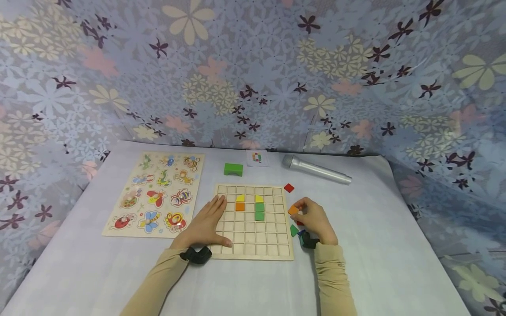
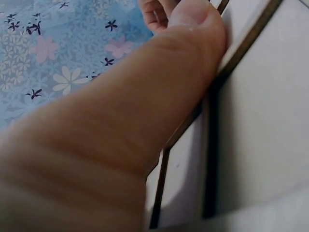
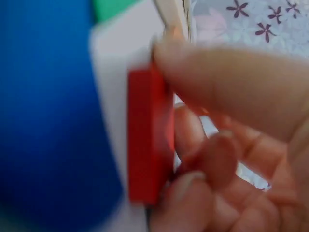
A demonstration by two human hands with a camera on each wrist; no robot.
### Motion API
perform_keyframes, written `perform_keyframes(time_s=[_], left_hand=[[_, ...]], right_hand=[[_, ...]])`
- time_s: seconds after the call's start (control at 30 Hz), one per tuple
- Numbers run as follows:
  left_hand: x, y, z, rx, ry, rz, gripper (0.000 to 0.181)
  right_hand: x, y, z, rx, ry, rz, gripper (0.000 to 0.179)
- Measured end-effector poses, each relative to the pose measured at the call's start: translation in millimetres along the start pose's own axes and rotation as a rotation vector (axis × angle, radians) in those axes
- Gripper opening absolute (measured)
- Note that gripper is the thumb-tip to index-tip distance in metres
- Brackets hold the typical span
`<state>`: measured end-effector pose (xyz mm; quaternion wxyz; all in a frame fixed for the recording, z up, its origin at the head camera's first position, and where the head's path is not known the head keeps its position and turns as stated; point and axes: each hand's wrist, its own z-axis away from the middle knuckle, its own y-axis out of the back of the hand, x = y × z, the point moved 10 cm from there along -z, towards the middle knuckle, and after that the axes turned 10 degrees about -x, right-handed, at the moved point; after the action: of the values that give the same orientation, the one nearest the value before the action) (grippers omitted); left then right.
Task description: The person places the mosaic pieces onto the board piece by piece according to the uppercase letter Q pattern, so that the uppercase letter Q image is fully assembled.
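Observation:
My left hand (image 1: 204,224) lies spread along the left side of a wooden grid board (image 1: 245,255), its thumb reaching over the lower squares. In the left wrist view the thumb (image 2: 159,63) rests over the grid lines. Beside the board's right edge, my right hand (image 1: 316,221) pinches an orange block (image 1: 293,210) between thumb and fingers. A red block (image 3: 142,135) stands close to those fingers in the right wrist view, and a large blurred blue block (image 3: 48,116) fills its left side. On the grid sit an orange square (image 1: 240,206), yellow pieces (image 1: 259,198) and green squares (image 1: 259,216).
A red block (image 1: 289,188) and a green triangle (image 1: 294,230) lie right of the board. Behind it are a green arch block (image 1: 233,170), a pattern card (image 1: 257,158) and a silver microphone (image 1: 320,170). An insect puzzle board (image 1: 134,175) lies at left.

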<state>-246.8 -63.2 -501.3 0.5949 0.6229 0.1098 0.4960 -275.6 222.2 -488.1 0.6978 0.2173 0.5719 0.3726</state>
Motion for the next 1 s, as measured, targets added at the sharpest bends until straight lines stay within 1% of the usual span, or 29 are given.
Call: perform_keyframes(time_s=[0.1,0.2,0.3,0.37,0.43,0.5,0.57,0.63,0.67,0.73,0.83,0.9,1.0], left_hand=[[0.7,-0.5,-0.1,-0.002,0.002,0.011,0.125],[1.5,-1.2,0.4,-0.005,0.002,0.013,0.125],[2.0,-0.9,0.9,-0.004,-0.003,0.008,0.125],[2.2,0.1,1.0,-0.002,-0.004,0.004,0.125],[1.3,0.3,0.5,-0.002,0.002,-0.001,0.125],[1.2,0.5,-0.1,0.003,0.001,-0.003,0.125],[0.2,-1.0,-1.0,-0.005,0.008,-0.002,0.125],[0.2,-2.7,-1.9,-0.013,0.011,0.007,0.125],[0.4,-3.5,-2.2,-0.016,0.010,0.010,0.125],[0.0,-5.2,-2.6,-0.025,0.017,0.011,0.125],[-0.8,-4.3,-1.9,-0.018,0.022,0.003,0.125],[-1.6,-2.9,-1.2,-0.010,0.023,-0.004,0.125],[-3.2,-1.5,-0.7,-0.005,0.026,-0.006,0.124]], right_hand=[[1,1,-1.6,0.029,-0.005,-0.044,0.025],[1,3,-1.0,0.085,-0.017,-0.108,0.021],[-9,3,-0.1,0.134,-0.009,-0.231,0.020],[-24,-2,-1.4,0.135,0.031,-0.341,0.020],[-45,-14,-5.0,0.093,0.091,-0.441,0.021],[-67,-30,-9.3,0.020,0.157,-0.510,0.021],[-87,-47,-12.7,-0.058,0.209,-0.545,0.021],[-100,-65,-15.4,-0.130,0.233,-0.570,0.022],[-103,-73,-16.4,-0.158,0.237,-0.577,0.022],[-105,-85,-18.1,-0.187,0.228,-0.571,0.020],[-103,-92,-19.5,-0.177,0.205,-0.546,0.017],[-103,-92,-19.4,-0.153,0.201,-0.476,0.013],[-107,-89,-17.7,-0.126,0.215,-0.319,0.011]])
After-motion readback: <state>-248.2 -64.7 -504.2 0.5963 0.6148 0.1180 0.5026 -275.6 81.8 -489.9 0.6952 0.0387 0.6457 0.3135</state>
